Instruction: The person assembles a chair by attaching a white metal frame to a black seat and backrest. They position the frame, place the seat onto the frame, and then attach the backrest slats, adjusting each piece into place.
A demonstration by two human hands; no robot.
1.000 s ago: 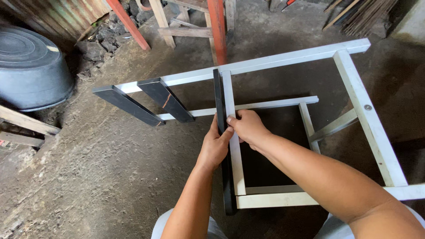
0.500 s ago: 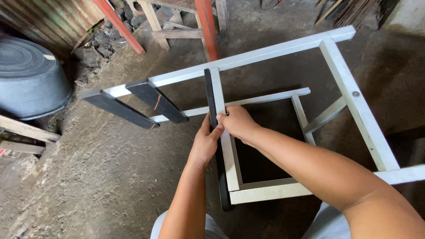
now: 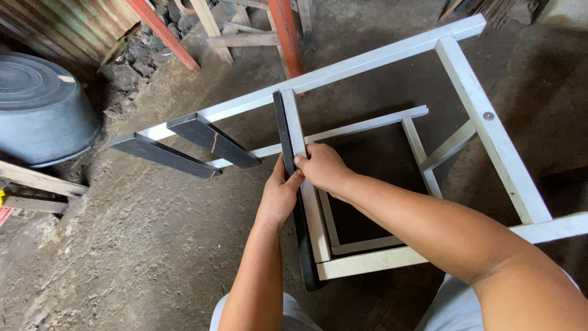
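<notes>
A white-painted wooden frame (image 3: pixel 484 116) lies on its side on the dirt floor. A dark slat (image 3: pixel 283 132) runs alongside its near white crossbar (image 3: pixel 295 122). My left hand (image 3: pixel 278 196) grips the dark slat from the left. My right hand (image 3: pixel 321 168) presses on the white crossbar from the right, thumb touching the slat. Both hands meet at the same spot. Two more dark slats (image 3: pixel 208 140) stick out from the frame's long rail to the left.
A grey overturned tub (image 3: pixel 37 107) sits at the left edge. Red-orange posts (image 3: pixel 285 34) and bare timber (image 3: pixel 211 27) stand beyond the frame. Rubble (image 3: pixel 128 70) lies by a corrugated wall (image 3: pixel 67 24). Wooden planks (image 3: pixel 37 181) lie at lower left.
The view has shifted slightly, so the frame sits a little higher and further left. My hands keep the same hold on the slat and crossbar.
</notes>
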